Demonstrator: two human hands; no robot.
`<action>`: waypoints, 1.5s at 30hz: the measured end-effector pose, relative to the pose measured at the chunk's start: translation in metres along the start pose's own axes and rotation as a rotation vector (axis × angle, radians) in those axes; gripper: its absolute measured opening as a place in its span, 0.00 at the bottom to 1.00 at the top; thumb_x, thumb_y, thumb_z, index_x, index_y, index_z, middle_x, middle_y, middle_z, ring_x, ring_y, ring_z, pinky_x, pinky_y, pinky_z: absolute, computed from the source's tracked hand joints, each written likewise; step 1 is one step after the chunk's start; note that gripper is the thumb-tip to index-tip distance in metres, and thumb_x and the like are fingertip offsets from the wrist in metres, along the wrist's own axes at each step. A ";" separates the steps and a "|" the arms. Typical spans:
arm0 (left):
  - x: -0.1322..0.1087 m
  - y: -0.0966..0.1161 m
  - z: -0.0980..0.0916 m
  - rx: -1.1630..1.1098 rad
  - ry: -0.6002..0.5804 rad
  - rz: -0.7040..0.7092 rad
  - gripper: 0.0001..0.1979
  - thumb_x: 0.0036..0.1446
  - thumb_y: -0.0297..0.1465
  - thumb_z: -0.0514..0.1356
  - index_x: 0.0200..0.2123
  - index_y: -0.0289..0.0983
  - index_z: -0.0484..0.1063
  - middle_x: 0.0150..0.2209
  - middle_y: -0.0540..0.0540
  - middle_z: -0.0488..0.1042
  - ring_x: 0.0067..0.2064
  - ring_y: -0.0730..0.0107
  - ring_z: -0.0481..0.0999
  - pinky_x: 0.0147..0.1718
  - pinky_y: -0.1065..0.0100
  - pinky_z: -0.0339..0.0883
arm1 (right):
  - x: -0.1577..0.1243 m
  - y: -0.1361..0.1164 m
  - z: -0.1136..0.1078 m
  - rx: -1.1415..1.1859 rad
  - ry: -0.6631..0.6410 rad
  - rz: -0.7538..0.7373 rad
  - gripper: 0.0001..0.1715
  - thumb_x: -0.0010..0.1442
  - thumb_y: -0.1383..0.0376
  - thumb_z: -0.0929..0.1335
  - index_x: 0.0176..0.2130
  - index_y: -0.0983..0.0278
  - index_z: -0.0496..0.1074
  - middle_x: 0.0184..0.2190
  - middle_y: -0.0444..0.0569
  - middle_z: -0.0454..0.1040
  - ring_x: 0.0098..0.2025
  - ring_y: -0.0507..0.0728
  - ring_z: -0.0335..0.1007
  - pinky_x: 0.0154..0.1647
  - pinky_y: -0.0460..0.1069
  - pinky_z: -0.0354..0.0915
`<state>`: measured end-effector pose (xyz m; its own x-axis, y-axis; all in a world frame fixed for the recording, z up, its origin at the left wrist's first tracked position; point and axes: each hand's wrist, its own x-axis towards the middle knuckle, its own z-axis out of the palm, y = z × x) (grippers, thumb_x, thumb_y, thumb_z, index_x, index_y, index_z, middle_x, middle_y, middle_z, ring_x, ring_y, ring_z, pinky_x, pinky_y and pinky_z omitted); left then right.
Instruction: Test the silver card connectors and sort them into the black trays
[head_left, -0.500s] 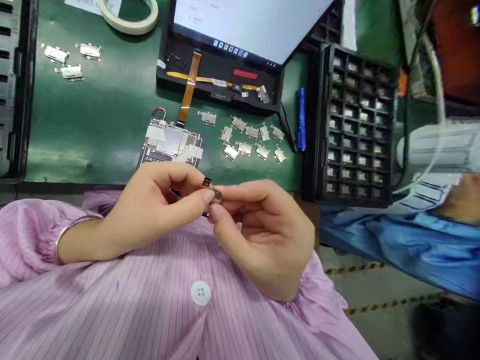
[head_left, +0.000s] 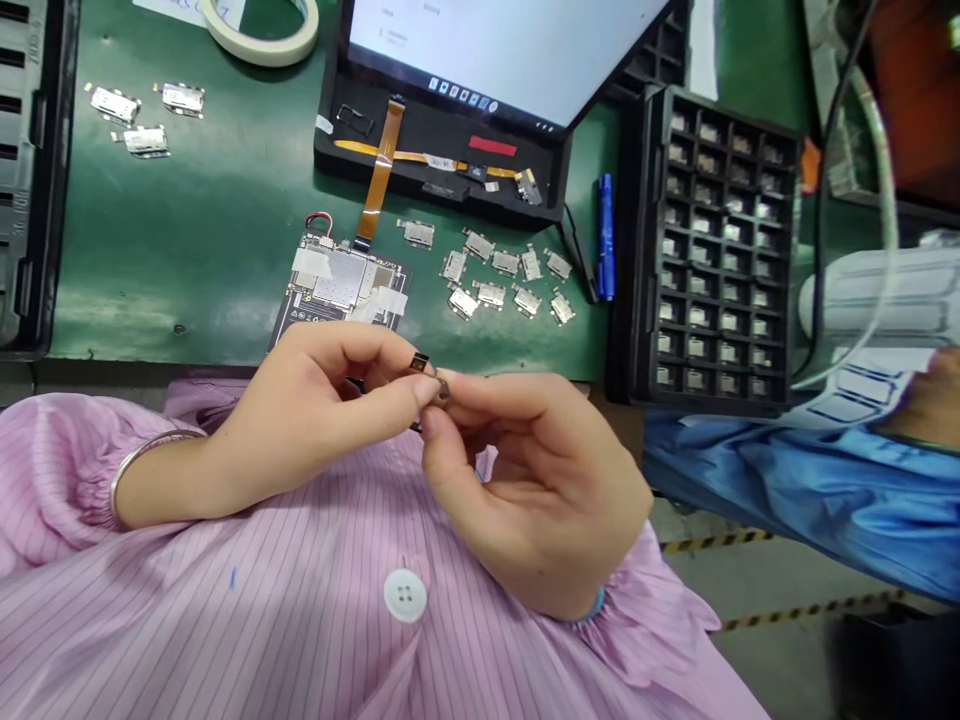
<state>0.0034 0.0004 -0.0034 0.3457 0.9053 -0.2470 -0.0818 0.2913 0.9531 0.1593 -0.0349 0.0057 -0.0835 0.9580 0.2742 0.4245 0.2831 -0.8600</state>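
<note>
Close to my body, just off the table's front edge, my left hand (head_left: 330, 410) and my right hand (head_left: 544, 480) meet fingertip to fingertip. Both pinch one small electronic part (head_left: 442, 392) with a dark flat end (head_left: 420, 361) poking up past my left fingers. My fingers cover most of it, so its full shape is hidden. Just beyond my left hand lies a circuit board (head_left: 337, 280) with white tape on it, partly covered by that hand. A brown flat cable (head_left: 381, 175) runs from it to a screen (head_left: 487, 50) in a black frame. Several small silvery modules (head_left: 491, 295) lie beyond my right hand.
A black compartment tray (head_left: 720, 250) holding small parts stands at the right, beside a blue marker (head_left: 605, 238). More modules (head_left: 146, 141) and a tape roll (head_left: 259, 40) lie at the back left. A black case (head_left: 34, 180) borders the left. A co-worker's blue sleeve (head_left: 810, 480) is at the right.
My right hand has shifted slightly right and down and turned a little, its fingertips still at the small part. My left hand is nearly unchanged. At the right edge, the co-worker's arm has moved slightly.
</note>
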 end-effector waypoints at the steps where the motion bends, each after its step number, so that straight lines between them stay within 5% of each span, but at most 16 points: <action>1: 0.000 0.000 0.000 0.008 0.000 0.004 0.09 0.57 0.30 0.64 0.24 0.36 0.74 0.25 0.52 0.72 0.27 0.77 0.68 0.24 0.77 0.63 | 0.000 0.000 0.000 -0.016 0.006 -0.004 0.17 0.56 0.77 0.69 0.41 0.56 0.72 0.27 0.41 0.73 0.24 0.51 0.70 0.19 0.46 0.65; 9: 0.003 0.002 0.002 -0.035 -0.027 -0.006 0.07 0.57 0.28 0.62 0.27 0.36 0.75 0.25 0.52 0.72 0.28 0.76 0.70 0.25 0.74 0.63 | 0.000 -0.001 0.002 -0.165 0.026 -0.063 0.18 0.56 0.77 0.69 0.42 0.56 0.71 0.26 0.40 0.73 0.22 0.50 0.68 0.19 0.47 0.66; 20: 0.005 0.002 0.004 -0.153 -0.046 -0.034 0.06 0.56 0.23 0.63 0.27 0.35 0.75 0.25 0.55 0.71 0.21 0.86 0.62 0.18 0.83 0.57 | -0.001 0.005 0.003 -0.159 0.048 -0.065 0.16 0.57 0.76 0.69 0.41 0.57 0.70 0.26 0.39 0.73 0.23 0.51 0.71 0.20 0.47 0.68; 45: 0.003 -0.002 0.001 -0.131 -0.058 -0.104 0.05 0.58 0.30 0.63 0.29 0.37 0.75 0.20 0.53 0.68 0.19 0.79 0.65 0.14 0.78 0.61 | -0.004 0.003 0.003 -0.240 0.039 -0.058 0.19 0.57 0.75 0.69 0.44 0.54 0.73 0.27 0.42 0.75 0.23 0.54 0.71 0.21 0.51 0.69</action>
<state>0.0062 0.0025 -0.0061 0.4120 0.8498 -0.3288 -0.1625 0.4235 0.8912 0.1579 -0.0375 0.0006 -0.0805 0.9368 0.3405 0.6227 0.3140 -0.7167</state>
